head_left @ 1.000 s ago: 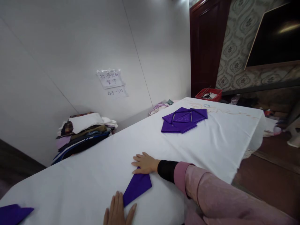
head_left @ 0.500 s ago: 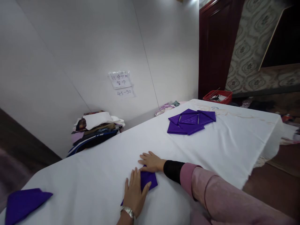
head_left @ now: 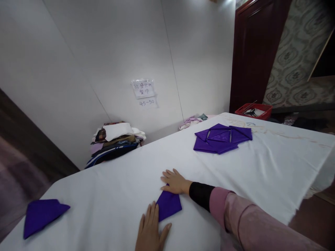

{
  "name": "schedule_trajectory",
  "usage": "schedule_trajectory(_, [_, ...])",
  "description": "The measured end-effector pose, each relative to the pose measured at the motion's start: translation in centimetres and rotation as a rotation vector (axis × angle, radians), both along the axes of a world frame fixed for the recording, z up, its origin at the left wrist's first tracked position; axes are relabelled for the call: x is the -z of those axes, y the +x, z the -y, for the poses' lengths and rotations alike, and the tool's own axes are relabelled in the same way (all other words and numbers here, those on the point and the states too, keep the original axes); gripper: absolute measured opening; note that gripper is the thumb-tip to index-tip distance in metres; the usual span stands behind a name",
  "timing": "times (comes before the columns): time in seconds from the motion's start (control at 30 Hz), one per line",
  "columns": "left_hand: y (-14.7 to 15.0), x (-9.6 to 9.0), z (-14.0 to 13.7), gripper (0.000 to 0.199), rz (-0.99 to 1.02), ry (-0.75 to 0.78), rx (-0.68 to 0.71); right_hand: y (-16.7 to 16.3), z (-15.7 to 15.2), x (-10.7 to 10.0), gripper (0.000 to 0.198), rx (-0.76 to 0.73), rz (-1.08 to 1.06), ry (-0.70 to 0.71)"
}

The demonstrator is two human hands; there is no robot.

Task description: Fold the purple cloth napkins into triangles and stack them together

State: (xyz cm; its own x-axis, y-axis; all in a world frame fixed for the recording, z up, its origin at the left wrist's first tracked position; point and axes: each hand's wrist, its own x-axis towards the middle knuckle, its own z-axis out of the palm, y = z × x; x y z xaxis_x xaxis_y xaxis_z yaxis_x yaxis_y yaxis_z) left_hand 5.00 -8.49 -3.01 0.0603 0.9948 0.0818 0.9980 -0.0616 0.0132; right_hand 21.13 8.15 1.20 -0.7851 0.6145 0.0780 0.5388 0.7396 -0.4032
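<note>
A folded purple napkin [head_left: 169, 205] lies flat on the white tablecloth [head_left: 110, 205] between my hands. My right hand [head_left: 175, 181] rests over its far corner, palm down with the fingers spread. At the napkin's near left edge is my left hand [head_left: 150, 228], flat, fingers stretched out and thumb apart; part of the napkin may be hidden beneath it. Neither hand grips the cloth. Further right on the table, several folded purple napkins [head_left: 219, 137] lie grouped together. Another folded purple napkin [head_left: 43, 215] lies at the left end.
Against the wall stands a stack of folded clothes [head_left: 115, 143]. Pink and white cloth [head_left: 192, 121] lies behind the table's far edge. A red basket [head_left: 265, 113] with hangers is at the far right. A handwritten paper sign [head_left: 143, 89] hangs on the wall.
My left hand has slid toward me along the napkin, uncovering more of it. My right hand stays on the far corner. The whole view has shifted slightly.
</note>
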Motion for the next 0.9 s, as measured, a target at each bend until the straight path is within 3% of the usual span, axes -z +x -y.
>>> schedule_trajectory(0.2, [-1.7, 0.6, 2.8, 0.068, -0.028, 0.013, -0.045, 0.0, -0.1, 0.2, 0.067, -0.004, 0.022, 0.055])
schedule_trajectory(0.33, [-1.3, -1.1, 4.4, 0.069, -0.01, -0.033, -0.088, 0.1, 0.0, 0.1, 0.064, 0.021, 0.118, 0.11])
schedule_trajectory(0.57, [-0.5, -3.9, 7.1, 0.068, 0.07, -0.153, -0.238, 0.3, -0.3, 1.0, 0.064, -0.004, 0.155, 0.082])
schedule_trajectory(0.73, [-2.1, -4.1, 8.3, 0.058, 0.191, -0.045, -0.465, 0.5, -0.6, 1.9, 0.063, -0.007, 0.18, 0.127])
schedule_trajectory(0.9, [-2.3, -4.1, 6.8, 0.035, 0.493, 0.183, -0.438, 0.7, -0.8, 2.4, 0.063, -0.017, 0.179, 0.197])
